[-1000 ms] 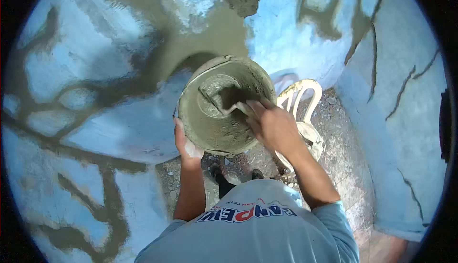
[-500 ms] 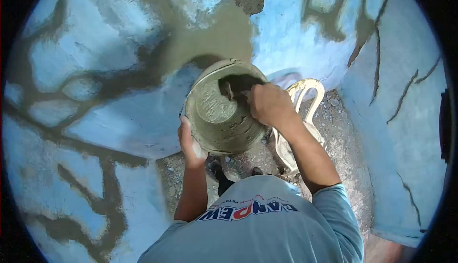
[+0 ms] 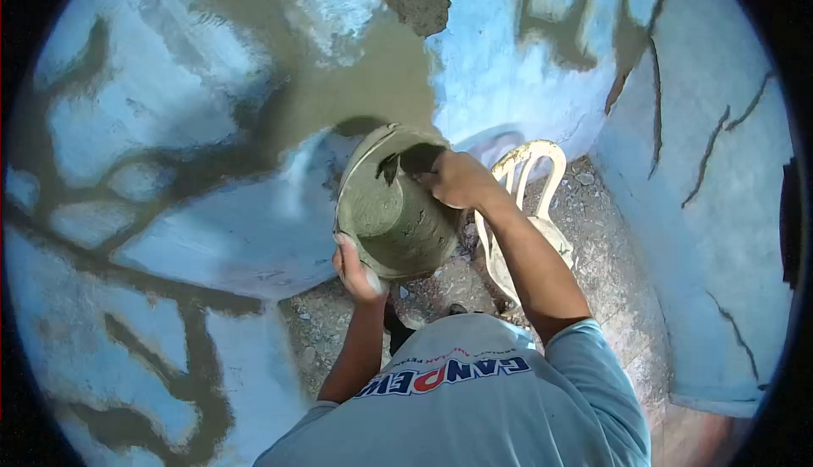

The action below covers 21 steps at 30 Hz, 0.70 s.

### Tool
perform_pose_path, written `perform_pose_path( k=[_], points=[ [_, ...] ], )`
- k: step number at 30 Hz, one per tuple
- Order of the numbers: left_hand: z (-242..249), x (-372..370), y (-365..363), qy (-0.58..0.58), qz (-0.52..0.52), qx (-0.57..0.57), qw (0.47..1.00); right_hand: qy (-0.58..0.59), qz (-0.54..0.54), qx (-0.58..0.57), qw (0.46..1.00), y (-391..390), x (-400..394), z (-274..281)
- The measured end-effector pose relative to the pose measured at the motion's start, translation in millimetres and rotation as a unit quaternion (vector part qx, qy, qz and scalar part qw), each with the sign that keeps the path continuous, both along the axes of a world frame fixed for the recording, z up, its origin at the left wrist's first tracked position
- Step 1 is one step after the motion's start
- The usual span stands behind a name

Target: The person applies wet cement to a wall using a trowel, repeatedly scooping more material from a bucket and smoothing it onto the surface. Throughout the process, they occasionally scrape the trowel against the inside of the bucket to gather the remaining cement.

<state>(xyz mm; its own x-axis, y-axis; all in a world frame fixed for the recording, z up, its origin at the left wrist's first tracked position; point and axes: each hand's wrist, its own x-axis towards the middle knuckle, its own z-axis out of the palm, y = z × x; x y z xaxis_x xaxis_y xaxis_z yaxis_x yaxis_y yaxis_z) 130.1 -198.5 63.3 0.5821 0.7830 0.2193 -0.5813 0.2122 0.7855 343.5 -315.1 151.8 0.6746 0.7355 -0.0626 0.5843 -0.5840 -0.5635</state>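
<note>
A round, mortar-smeared bucket [image 3: 428,234] is held up, tilted, in front of the patched wall, its mouth facing me. Wet grey mortar coats its inside and bottom. My left hand [image 3: 359,272] grips the bucket's lower left rim, with the thumb at the edge and a whitish smear near the wrist. Over the right side of the rim, my right hand [image 3: 461,181] is closed round the handle of what looks like a trowel [image 3: 388,167]. Its dark blade reaches inside the bucket near the upper wall. My fingers hide most of the handle.
Ahead stands a blue wall [image 3: 212,247] with grey mortar bands over it. Another blue wall [image 3: 703,255] on the right shows several open cracks. A cream plastic chair [image 3: 555,175] stands right of the bucket. Rubble litters the floor [image 3: 622,298] around my feet.
The bucket has turned further on its side, so its mouth looks narrower. Both hands have moved with it, and the trowel blade has shifted slightly left. The view has shifted a little.
</note>
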Motion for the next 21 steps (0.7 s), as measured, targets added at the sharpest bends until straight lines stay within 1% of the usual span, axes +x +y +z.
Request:
perform_pose_path(
  k=[2, 5, 8, 9, 11, 12, 15, 17, 18, 21],
  points=[
    [-1, -1, 1, -0.001, -0.013, 0.012, 1.0, -0.055, 0.014, -0.024, 0.998, 0, 0, 2],
    [-8, -3, 8, 0.018, -0.018, 0.019, 1.0, -0.038, 0.017, 0.007, 0.999, -2, -3, 9],
    [-6, -4, 13, 0.031, -0.036, 0.021, 0.999, -0.039, 0.043, 0.03, 0.998, 3, 2, 0],
    [-4, -4, 13, 0.032, -0.044, 0.023, 0.998, -0.047, 0.034, 0.029, 0.998, 4, -2, 5],
    [-14, -1, 14, 0.035, -0.037, -0.024, 0.998, -0.061, 0.015, 0.028, 0.998, 7, -14, 18],
    [-16, 0, 13, 0.038, -0.036, -0.047, 0.998, -0.07, 0.02, 0.028, 0.997, 5, -18, 21],
    [-16, -3, 16, 0.039, -0.052, -0.028, 0.997, -0.104, 0.038, 0.023, 0.994, 3, -24, 25],
    [-18, -6, 19, 0.052, -0.045, -0.028, 0.997, -0.128, 0.063, 0.018, 0.99, 11, -28, 20],
    [-17, -6, 21, 0.058, -0.041, -0.026, 0.997, -0.122, 0.085, 0.009, 0.989, 14, -31, 22],
    [-8, -5, 23, -0.01, -0.064, -0.065, 0.996, -0.148, 0.132, -0.007, 0.98, 13, -48, 33]
  ],
)
